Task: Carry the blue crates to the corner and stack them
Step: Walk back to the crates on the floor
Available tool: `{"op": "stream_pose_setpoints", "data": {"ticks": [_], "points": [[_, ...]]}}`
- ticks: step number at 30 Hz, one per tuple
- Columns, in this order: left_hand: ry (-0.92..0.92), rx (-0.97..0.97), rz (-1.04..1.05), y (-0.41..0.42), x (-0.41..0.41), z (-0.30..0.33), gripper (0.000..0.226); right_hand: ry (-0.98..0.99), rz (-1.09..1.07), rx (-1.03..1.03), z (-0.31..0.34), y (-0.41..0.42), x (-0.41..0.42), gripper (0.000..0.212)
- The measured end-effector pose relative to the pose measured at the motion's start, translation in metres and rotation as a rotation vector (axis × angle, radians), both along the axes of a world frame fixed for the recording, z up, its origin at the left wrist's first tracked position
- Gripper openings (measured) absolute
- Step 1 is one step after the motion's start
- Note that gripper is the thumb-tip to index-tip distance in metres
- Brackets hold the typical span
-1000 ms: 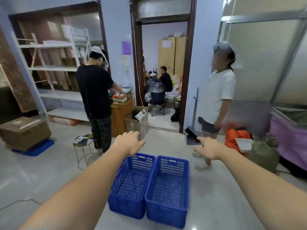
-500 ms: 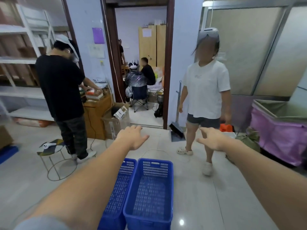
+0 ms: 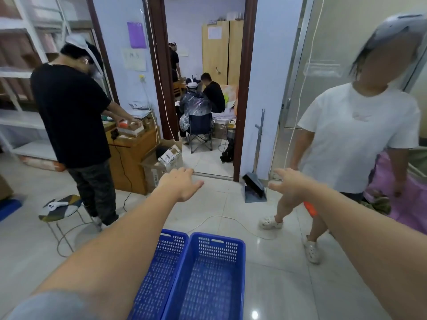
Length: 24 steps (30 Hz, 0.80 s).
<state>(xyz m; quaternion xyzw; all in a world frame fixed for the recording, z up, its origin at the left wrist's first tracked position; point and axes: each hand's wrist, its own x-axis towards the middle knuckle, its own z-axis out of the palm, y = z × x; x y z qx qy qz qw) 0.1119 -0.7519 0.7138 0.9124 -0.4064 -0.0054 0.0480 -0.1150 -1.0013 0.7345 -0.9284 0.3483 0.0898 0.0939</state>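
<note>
With both sets of fingers spread loose and gripping nothing, the left hand (image 3: 181, 184) and right hand (image 3: 291, 183) are stretched out ahead at about the same height, well above the floor and well apart from the work. Both crates (image 3: 203, 276) sit on the tiles directly below the outstretched arms, side by side with their long walls touching, both empty, their near ends cut off by the bottom of the view. Neither has been lifted yet, I'd say.

From where things stand, the trouble is the crowding. A person in white (image 3: 355, 139) stands just beside the right arm, one foot forward, close to the crates; swinging a crate up on that side could knock a shin. A thin white cord (image 3: 227, 218) trails across the floor just beyond the crates' far ends, and a foot could catch it while carrying. Further left, a stool (image 3: 60, 207) and a person in black (image 3: 74, 116) narrow that route. A dustpan (image 3: 254, 188) leans by the doorway ahead. The tiles look glossy, so footing under load may be slick. Which corner is meant, I cannot tell.
</note>
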Motion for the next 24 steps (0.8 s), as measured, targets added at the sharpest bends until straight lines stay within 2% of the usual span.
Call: {"op": "stream_pose_setpoints", "data": {"ticks": [4,13,18,24], "points": [[0.013,0.018,0.028,-0.028,0.057,-0.010,0.075,-0.051,-0.006,-0.032,-0.005,-0.040,0.056,0.077],[0.029,0.023,0.198,-0.058,0.160,-0.015,0.068,-0.037,0.153,-0.013,-0.013,-0.111,0.201,0.078],[0.042,0.009,0.397,-0.053,0.197,-0.032,0.067,-0.016,0.340,0.018,-0.039,-0.139,0.305,0.080],[0.157,-0.036,0.797,-0.013,0.216,-0.068,0.067,0.043,0.627,0.021,-0.079,-0.146,0.420,0.073]]}}
